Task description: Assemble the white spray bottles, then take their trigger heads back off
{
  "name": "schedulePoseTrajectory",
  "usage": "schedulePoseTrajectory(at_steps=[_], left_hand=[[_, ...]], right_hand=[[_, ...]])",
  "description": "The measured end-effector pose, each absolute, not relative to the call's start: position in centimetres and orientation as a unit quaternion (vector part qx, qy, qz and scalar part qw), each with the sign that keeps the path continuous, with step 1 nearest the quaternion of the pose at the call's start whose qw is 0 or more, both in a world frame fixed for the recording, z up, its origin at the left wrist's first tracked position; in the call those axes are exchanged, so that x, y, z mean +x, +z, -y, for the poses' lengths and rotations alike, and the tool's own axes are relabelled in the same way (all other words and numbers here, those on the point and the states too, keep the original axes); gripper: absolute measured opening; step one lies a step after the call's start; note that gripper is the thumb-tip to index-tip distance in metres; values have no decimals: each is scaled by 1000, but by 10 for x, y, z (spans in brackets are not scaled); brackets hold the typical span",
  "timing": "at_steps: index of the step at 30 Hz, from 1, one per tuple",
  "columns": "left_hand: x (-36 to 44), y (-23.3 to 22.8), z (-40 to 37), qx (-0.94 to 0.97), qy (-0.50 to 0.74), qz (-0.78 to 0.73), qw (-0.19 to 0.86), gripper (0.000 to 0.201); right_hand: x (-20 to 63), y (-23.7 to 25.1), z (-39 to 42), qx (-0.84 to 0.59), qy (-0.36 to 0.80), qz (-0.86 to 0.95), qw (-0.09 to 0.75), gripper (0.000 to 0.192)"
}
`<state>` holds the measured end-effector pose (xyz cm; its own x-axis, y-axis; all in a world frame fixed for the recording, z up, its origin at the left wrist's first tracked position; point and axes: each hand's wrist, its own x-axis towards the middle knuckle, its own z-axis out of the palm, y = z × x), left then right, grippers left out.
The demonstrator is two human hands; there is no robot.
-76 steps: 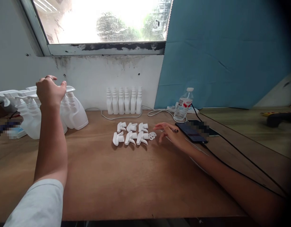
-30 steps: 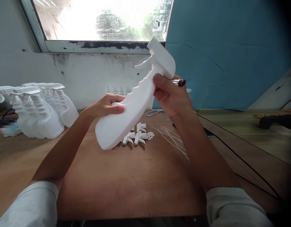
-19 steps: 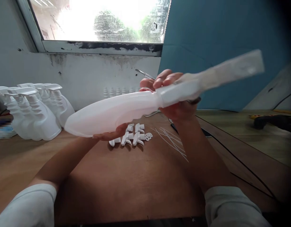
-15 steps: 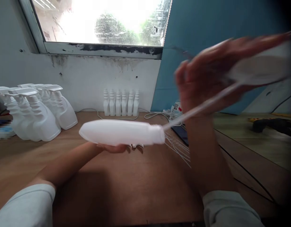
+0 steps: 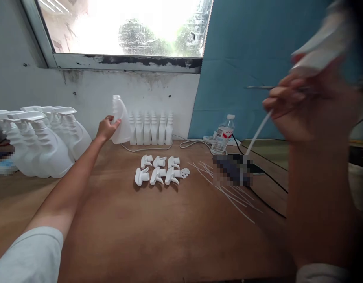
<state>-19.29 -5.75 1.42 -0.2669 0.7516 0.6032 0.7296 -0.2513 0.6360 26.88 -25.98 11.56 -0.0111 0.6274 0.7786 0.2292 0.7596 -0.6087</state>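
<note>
Sprayer head (image 5: 323, 43) now off bottle (image 5: 120, 120)

Water bottle (image 5: 222, 136), loose trigger heads (image 5: 157, 175), cables (image 5: 259, 196).

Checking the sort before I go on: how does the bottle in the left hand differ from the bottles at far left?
The bottle in the left hand has a bare open neck; the far-left bottles carry trigger heads. It stands beside the capless row; they stand untouched, apart. All are white and upright.
</note>
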Motion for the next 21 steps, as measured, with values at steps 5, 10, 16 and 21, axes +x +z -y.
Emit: schedulePoseTrajectory(at_steps=[5, 10, 16, 21], left_hand=[[-192, 1, 21, 534, 522, -665, -8, 33], [-168, -16, -6, 503, 521, -690, 17, 38], [-146, -36, -15, 488, 520, -699, 60, 43], [-144, -36, -3, 485, 536, -685, 91, 40]], right_hand=[[240, 73, 251, -303, 460, 574, 606, 19], [241, 25, 243, -358, 498, 526, 589, 44], [248, 3, 229, -362, 544, 474, 590, 51], [241, -6, 229, -373, 556, 470, 576, 52]])
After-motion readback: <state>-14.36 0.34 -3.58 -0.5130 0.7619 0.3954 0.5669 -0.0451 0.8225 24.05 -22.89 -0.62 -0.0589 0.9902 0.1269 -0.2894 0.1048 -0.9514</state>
